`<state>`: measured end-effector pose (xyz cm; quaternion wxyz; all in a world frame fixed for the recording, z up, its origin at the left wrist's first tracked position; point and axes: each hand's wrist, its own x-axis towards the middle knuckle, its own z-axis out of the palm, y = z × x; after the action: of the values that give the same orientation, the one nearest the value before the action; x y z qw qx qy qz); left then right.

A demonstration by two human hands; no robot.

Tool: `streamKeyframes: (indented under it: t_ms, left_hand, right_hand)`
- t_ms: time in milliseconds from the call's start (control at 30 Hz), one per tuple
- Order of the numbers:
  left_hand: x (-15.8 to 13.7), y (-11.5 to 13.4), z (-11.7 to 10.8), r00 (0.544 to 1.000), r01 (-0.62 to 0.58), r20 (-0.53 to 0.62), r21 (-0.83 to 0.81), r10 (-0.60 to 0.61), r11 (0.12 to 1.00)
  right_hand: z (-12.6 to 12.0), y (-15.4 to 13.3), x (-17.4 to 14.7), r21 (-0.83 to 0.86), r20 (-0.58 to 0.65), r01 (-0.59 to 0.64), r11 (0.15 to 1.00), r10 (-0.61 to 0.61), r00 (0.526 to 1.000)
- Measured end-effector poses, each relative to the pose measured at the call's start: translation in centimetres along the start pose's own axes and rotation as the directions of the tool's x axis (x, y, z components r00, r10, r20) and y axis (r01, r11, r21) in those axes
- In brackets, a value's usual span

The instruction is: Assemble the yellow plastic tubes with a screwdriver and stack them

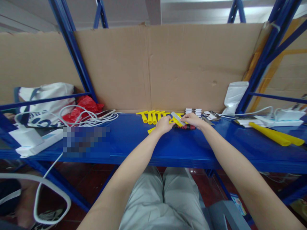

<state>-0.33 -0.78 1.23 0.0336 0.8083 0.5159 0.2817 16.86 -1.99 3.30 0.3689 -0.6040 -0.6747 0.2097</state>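
2 hands work at the middle of the blue worktop (pixel 124 137), near its back edge. The left hand (pixel 164 125) has its grip closed around 1 yellow scraper (pixel 177 122), held over the worktop. The right hand (pixel 192 119) has its grip closed at the grey blade (pixel 176 116) of that scraper, thumb and fingers pinching near its right end.

At least 4 yellow T-shaped handles (pixel 150 118) lie in a row left of the hands, near the cardboard (pixel 168 67); others are partly hidden, so the full count cannot be told. 1 more yellow piece (pixel 151 130) shows beside the left hand. 2 long yellow tubes (pixel 271 133) lie at the far right. Just below the scraper is 1 red-and-black item (pixel 190 127), partly covered. Behind the right hand stands a stack of small white pieces (pixel 193 111), too small to count.

There are 2 white power strips, 1 on the left (pixel 44 143) and 1 on the right (pixel 280 121), each with a plug in it. Of containers, there is 1 white cloth bag (pixel 55 107), 1 red plastic bag (pixel 86 103) and 1 white pouch (pixel 236 95); their contents cannot be seen. White cable (pixel 96 120) lies coiled by the red bag.
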Motion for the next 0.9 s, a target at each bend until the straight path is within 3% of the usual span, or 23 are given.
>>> streamKeyframes:
  t_ms: [367,700,900]
  left_hand:
    - [-0.1,0.3,-0.2,0.998,-0.005,-0.060,-0.024,0.004,1.000]
    - [-0.8,0.6,-0.6,0.988,-0.151,-0.007,0.042,0.152,0.988]
    - [-1.2,1.0,-1.0,0.991,-0.137,0.018,0.112,0.136,0.984]
  right_hand:
    - [0.2,-0.6,-0.2,0.069,-0.009,-0.038,0.997,0.039,0.999]
    - [0.4,-1.6,-0.7,0.184,-0.018,-0.091,0.979,0.096,0.995]
    - [0.5,-1.5,-0.6,0.218,-0.002,-0.131,0.967,0.134,0.991]
